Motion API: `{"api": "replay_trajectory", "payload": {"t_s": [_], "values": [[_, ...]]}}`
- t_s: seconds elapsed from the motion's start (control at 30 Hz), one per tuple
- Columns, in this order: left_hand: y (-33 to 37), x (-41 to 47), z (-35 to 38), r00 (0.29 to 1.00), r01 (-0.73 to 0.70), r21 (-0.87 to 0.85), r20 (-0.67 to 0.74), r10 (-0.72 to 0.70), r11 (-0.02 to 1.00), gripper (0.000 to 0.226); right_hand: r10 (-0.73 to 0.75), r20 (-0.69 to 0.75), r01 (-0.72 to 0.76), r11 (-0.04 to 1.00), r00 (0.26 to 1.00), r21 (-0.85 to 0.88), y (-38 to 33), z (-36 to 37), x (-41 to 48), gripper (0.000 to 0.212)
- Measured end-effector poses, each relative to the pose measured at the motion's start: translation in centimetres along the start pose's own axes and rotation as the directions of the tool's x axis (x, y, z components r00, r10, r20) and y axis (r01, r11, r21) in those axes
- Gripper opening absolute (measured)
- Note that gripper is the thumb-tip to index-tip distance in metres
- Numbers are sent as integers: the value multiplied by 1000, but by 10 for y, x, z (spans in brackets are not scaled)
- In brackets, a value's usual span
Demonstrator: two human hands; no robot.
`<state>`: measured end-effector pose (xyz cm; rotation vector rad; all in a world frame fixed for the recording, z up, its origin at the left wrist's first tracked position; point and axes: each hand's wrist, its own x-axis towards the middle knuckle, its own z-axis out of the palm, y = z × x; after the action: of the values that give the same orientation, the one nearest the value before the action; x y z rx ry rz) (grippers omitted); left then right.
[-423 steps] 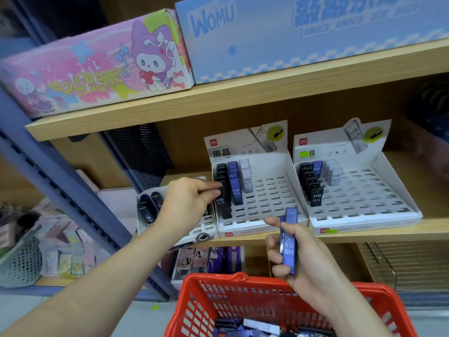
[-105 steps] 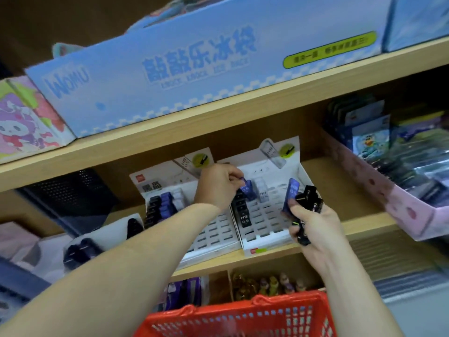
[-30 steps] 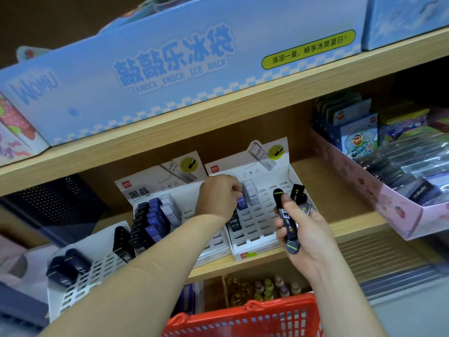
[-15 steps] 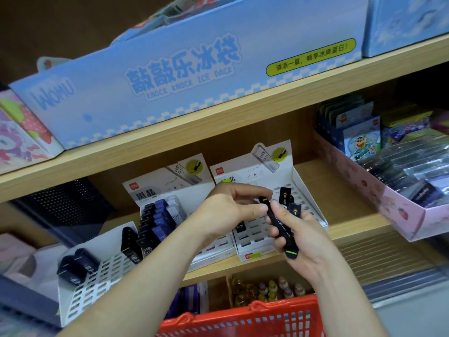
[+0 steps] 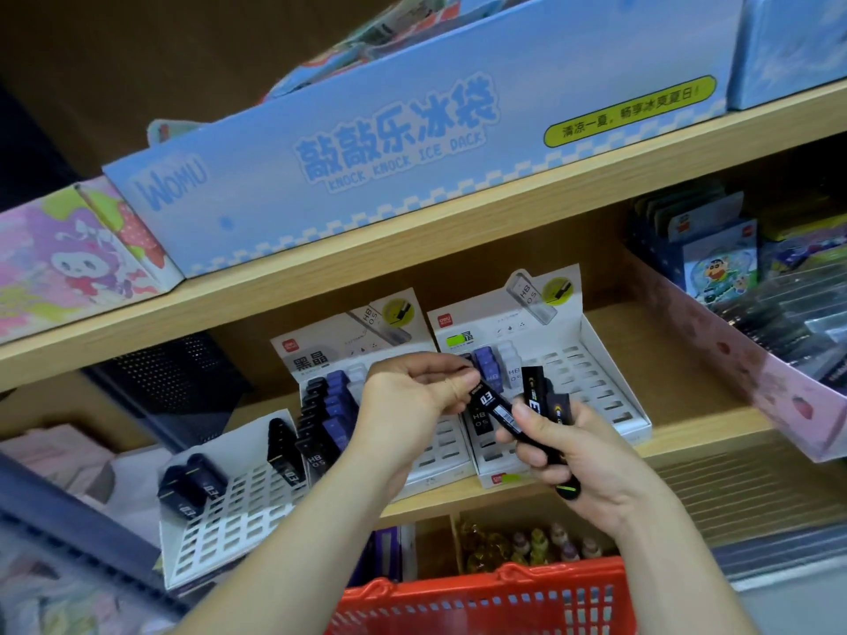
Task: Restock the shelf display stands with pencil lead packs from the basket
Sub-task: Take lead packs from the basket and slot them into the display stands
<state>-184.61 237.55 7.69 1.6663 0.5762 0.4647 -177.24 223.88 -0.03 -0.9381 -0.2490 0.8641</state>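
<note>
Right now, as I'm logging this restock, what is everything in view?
shelves: two, wood, top and middle
stands: three, white, middle shelf
stocked packs: many, black, purple and clear, in the stands
held packs: at least three, black, in the right hand
basket: one, red, bottom edge
blue box: one, blue, top shelf
pink box: one, pink, top shelf, left
pink tray: one, pink, middle shelf, right
bottles: several, amber, below the middle shelf
left hand: fingers pinch one held pack's top end
right hand: grips the held packs
</note>
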Motion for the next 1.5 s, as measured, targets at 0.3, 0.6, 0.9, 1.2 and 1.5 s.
{"api": "replay_trajectory", "payload": {"t_s": [0.3, 0.6, 0.9, 1.2, 1.5], "values": [[-8, -18, -31, 991, -86, 317, -66, 113, 944, 9, 43, 4, -43, 998, 999, -52, 15, 18, 4, 35], [-13, -44, -104, 997, 29, 191, -81, -14, 981, 14, 27, 23, -21, 978, 999, -210, 48, 74, 12, 17], [-26, -52, -123, 974, 190, -20, -118, -191, 982, 13, -71, 7, 66, 889, 997, -453, 55, 92, 5, 18], [-14, -29, -96, 990, -37, 286, -119, 74, 957, 25, -42, -210, 79, 982, 977, 173, 0, 52, -1, 15], [1, -17, -129, 967, -77, 522, -167, 191, 850, 14, -68, -229, 106, 982, 971, 159, 13, 41, -1, 5]]}}
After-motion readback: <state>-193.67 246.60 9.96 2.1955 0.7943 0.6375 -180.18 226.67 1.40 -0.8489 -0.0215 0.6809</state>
